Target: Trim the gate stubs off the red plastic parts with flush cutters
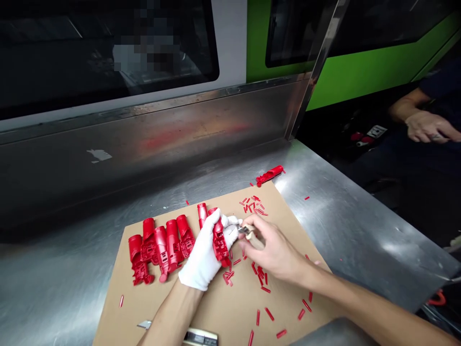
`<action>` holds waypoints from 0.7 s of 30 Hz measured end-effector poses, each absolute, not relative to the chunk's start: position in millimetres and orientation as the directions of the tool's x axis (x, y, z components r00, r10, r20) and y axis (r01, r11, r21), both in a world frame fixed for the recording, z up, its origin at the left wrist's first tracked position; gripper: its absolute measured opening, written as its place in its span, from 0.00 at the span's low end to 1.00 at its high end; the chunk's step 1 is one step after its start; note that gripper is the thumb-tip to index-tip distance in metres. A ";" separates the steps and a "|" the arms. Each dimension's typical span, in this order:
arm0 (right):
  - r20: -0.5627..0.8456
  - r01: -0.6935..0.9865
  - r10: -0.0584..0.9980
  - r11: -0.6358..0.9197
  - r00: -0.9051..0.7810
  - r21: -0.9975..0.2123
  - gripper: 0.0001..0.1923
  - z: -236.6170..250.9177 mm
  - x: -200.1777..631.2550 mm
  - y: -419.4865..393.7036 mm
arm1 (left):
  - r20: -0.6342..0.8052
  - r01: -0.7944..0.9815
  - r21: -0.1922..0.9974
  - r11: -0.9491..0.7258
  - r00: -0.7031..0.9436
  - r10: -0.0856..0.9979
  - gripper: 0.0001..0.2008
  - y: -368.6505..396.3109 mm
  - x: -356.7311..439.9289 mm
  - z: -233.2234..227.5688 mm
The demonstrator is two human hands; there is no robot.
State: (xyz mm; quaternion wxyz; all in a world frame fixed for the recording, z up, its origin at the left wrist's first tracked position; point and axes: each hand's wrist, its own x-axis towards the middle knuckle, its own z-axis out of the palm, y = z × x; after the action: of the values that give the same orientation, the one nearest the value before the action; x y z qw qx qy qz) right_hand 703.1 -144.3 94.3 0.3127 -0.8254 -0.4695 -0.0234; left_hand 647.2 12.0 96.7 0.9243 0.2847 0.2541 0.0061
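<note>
My left hand (199, 263), in a white glove, is closed around a red plastic molded part (219, 238), held tilted above a cardboard sheet (201, 307). In my right hand (275, 247), which is bare, a small pair of nippers (255, 239) with cream handles is gripped. Their metal jaws are close to the gloved fingertips, beside the red part; whether they touch it cannot be made out. Left of the glove lie several similar red parts (173, 242) in a row. Behind the glove, another red part (202, 214) is partly hidden.
Small red plastic scraps (261, 275) are scattered over the cardboard. A utility knife (201, 337) lies partly under my left forearm. One more red part (270, 176) sits at the back on the metal table (345, 240). At right, another person's hand (428, 126) shows.
</note>
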 end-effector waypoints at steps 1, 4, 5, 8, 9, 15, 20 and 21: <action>0.334 0.766 0.746 -0.350 0.576 -0.539 0.11 93.8 696.8 -136.6 | -0.469 0.134 0.534 0.835 0.869 0.160 0.13 10.3 645.5 99.3; 0.361 0.731 0.719 -0.297 0.595 -0.614 0.15 90.7 683.8 -117.1 | -0.470 0.105 0.574 0.812 0.854 0.222 0.10 5.0 637.5 107.5; 0.372 0.730 0.713 -0.283 0.594 -0.623 0.16 89.1 681.8 -113.3 | -0.466 0.087 0.594 0.800 0.847 0.254 0.07 3.8 634.1 109.5; 0.408 0.739 0.706 -0.244 0.579 -0.628 0.16 84.0 680.4 -110.8 | -0.448 0.052 0.648 0.760 0.833 0.324 0.08 3.1 624.4 110.0; 0.419 0.747 0.711 -0.224 0.565 -0.626 0.16 82.3 680.6 -111.7 | -0.441 0.047 0.661 0.749 0.832 0.337 0.10 3.6 621.8 108.2; 0.469 0.764 0.734 -0.105 0.492 -0.636 0.11 71.6 679.6 -114.1 | -0.391 0.013 0.705 0.709 0.840 0.375 0.22 12.3 610.9 79.7; 0.481 0.718 0.681 -0.095 0.552 -0.689 0.08 67.7 674.4 -108.3 | -0.365 0.009 0.713 0.701 0.858 0.360 0.27 20.1 605.0 53.0; 0.476 0.702 0.670 -0.096 0.570 -0.706 0.08 68.2 673.2 -107.4 | -0.359 0.008 0.716 0.698 0.862 0.358 0.27 21.1 604.7 49.7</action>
State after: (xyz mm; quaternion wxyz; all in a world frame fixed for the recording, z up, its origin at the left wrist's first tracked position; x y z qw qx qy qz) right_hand 673.2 -107.4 68.2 0.4870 -0.7402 -0.4633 -0.0165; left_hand 604.7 21.1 49.7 0.8886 0.3761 0.2435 0.0985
